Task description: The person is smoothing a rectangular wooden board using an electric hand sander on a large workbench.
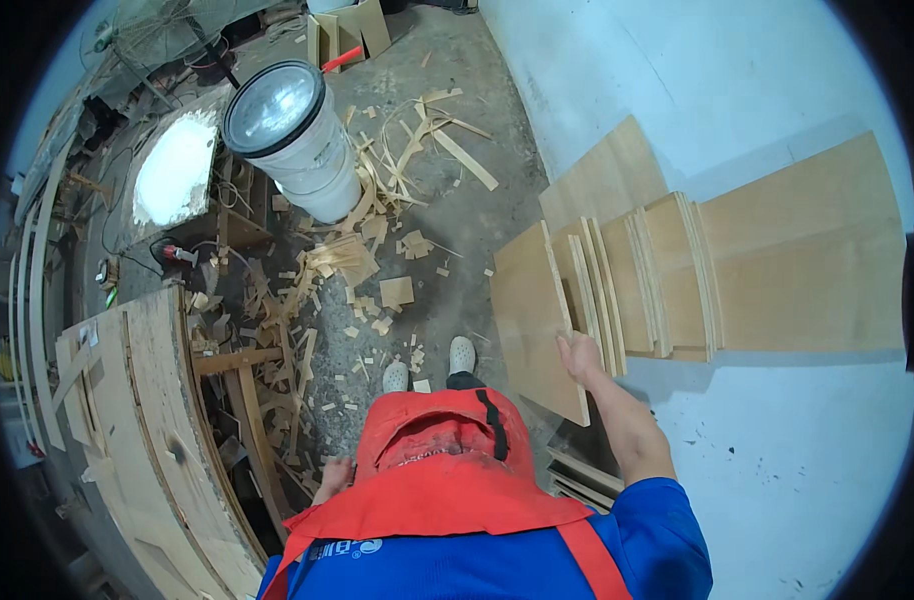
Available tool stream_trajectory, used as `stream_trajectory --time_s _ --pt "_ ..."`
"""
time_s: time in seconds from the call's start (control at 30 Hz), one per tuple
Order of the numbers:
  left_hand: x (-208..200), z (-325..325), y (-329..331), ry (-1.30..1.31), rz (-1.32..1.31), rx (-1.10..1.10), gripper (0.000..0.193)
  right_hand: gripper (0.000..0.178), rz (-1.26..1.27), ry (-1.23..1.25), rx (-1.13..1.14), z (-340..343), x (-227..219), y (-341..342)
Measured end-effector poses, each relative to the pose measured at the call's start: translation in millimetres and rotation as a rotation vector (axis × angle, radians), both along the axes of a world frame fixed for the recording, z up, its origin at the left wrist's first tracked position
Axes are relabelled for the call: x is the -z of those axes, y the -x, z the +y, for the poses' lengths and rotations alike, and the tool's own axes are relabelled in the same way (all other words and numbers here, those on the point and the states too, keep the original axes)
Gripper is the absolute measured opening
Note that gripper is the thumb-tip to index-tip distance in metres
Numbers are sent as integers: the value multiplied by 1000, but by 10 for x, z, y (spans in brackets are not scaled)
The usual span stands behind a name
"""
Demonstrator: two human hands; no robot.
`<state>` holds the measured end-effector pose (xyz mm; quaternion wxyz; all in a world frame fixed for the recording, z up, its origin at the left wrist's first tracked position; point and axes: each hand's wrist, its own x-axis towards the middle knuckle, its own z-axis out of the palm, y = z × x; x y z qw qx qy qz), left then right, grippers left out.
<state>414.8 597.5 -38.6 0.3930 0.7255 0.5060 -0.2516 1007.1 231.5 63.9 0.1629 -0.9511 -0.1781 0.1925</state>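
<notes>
Plywood panel [529,315] is leaning at the left end of the board stack [662,275], its long axis running away from the person. Right hand [580,360], the nearer, is pinching its right edge, the panel extending leftward; left hand's [334,476] grip: cannot tell.

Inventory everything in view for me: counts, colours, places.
Front panel: 1, tan, right of centre
Other panels: several, tan, against wall
Wall: 1, white, right
Bucket: 1, whitish, dark rim, upper left
Scraps: many, pale tan, on floor
Bench: 1, wooden brown, lower left
Table: 1, white top, upper left
Fan: 1, colour unclear, top left
Long red item: 1, red, beside bucket
Propped boards: several, tan, top
Clutter: uncounted, mixed colours, left
Shoes: 2, light, centre
Apron: 1, red, lower centre
Shirt: 1, blue, bottom
Left hand: 1, bare, beside apron
Right hand: 1, bare, on front panel's edge
</notes>
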Motion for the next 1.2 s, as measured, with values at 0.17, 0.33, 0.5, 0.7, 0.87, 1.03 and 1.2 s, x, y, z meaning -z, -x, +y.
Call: stream_trajectory --time_s 0.17,0.33,0.5,0.7,0.87,1.03,1.2 --pt "-615 -328 -880 128 -50 -235 41 41 41 84 112 -145 348 -300" --pt "-1059 -429 -1138 184 10 -459 43 42 1 110 106 -66 501 -537" --pt "-831 -475 -844 167 -37 -550 43 40 77 172 116 141 520 -632" --pt "-675 -343 -863 77 -11 -358 50 32 191 173 216 54 569 -493" --pt "66 -38 -687 66 -71 -164 57 29 94 163 362 -180 577 -325" --pt "388 751 -880 62 27 214 52 25 -318 -130 284 -57 26 350" --pt "11 1021 -1664 358 -136 66 39 24 108 -101 587 -545 382 1905"
